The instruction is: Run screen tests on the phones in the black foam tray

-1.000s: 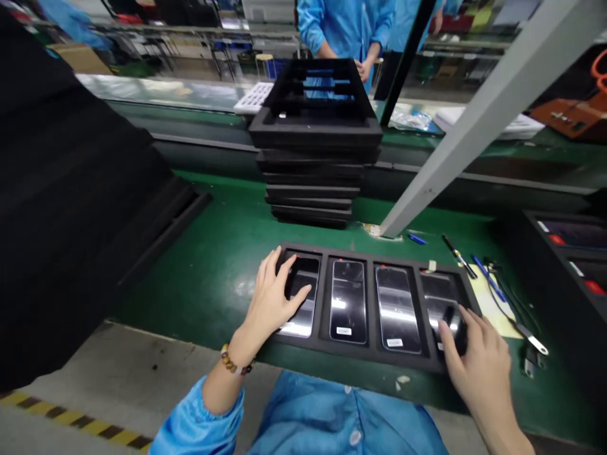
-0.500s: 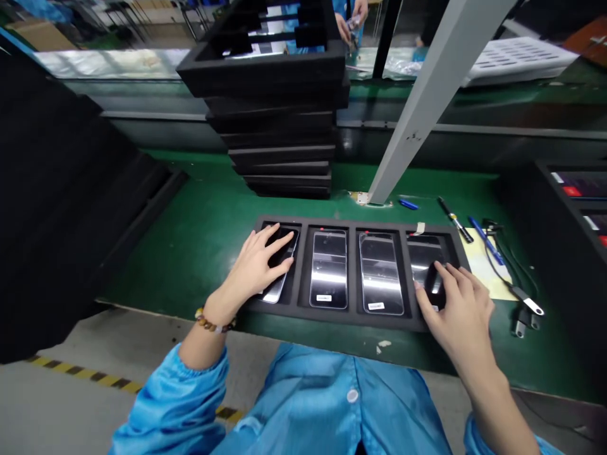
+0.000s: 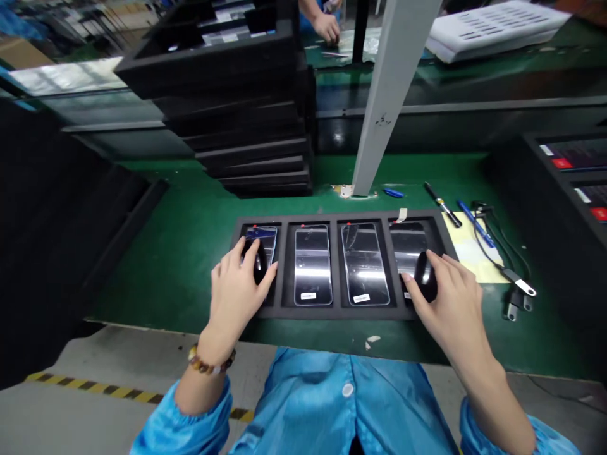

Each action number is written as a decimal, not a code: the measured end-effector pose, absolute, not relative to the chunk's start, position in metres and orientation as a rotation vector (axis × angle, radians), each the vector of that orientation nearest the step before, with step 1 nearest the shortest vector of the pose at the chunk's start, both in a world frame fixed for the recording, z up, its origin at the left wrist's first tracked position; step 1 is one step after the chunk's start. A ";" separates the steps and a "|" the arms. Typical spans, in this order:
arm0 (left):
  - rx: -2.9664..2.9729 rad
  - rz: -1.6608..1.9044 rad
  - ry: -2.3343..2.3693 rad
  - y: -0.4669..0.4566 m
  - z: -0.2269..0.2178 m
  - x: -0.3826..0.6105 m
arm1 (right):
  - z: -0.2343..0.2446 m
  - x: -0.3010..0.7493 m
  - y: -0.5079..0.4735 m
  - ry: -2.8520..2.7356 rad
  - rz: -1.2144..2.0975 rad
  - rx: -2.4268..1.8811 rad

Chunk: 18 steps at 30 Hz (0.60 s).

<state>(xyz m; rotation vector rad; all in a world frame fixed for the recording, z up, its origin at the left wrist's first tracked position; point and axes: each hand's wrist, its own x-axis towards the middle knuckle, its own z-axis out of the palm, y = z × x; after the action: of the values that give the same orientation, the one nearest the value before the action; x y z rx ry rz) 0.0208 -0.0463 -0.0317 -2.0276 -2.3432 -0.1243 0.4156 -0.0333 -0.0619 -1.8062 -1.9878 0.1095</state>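
A black foam tray (image 3: 287, 313) with a row of compartments lies on the green bench. My left hand (image 3: 234, 284) reaches over the leftmost smartphone (image 3: 266, 237), fingers at its left side and thumb at its right edge; its lower part is hidden. At the rightmost smartphone (image 3: 408, 240), my right hand (image 3: 448, 297) spans the width, thumb left and fingers right. Between the hands lie two more smartphones, a left-middle one (image 3: 313, 259) and a right-middle one (image 3: 365, 259), each screen up with a white label near the bottom. A strip of tape (image 3: 402, 215) sticks to the tray's far rim.
Behind the tray rises a tall stack of black foam trays (image 3: 256, 145), beside a grey post (image 3: 379, 120). Pens (image 3: 443, 205), a yellow paper (image 3: 488, 272) and cables (image 3: 512, 253) lie at the right. More trays (image 3: 526, 164) stand far right. Another person's hand (image 3: 327, 28) shows across the bench.
My left hand has drawn back toward me on the leftmost phone, uncovering its upper part, its fingers less spread. My right hand stays at the rightmost phone. The view has shifted.
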 end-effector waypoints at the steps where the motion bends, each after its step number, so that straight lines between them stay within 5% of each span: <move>1: -1.982 -0.074 -2.366 -0.051 -0.029 0.026 | -0.060 0.416 -0.034 -1.972 0.139 -1.803; 14: -1.764 -0.356 -2.728 -0.046 -0.015 0.010 | -0.039 0.446 -0.014 -1.472 0.885 -1.700; 18: -1.859 -0.423 -2.724 -0.041 -0.021 -0.013 | -0.031 0.461 -0.029 -1.613 0.812 -1.823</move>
<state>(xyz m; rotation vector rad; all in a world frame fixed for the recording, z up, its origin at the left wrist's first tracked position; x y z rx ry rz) -0.0130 -0.0409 -0.0213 -1.8587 -2.7239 -0.4230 0.4609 -0.0295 -0.0312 -1.8234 -1.6129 0.8120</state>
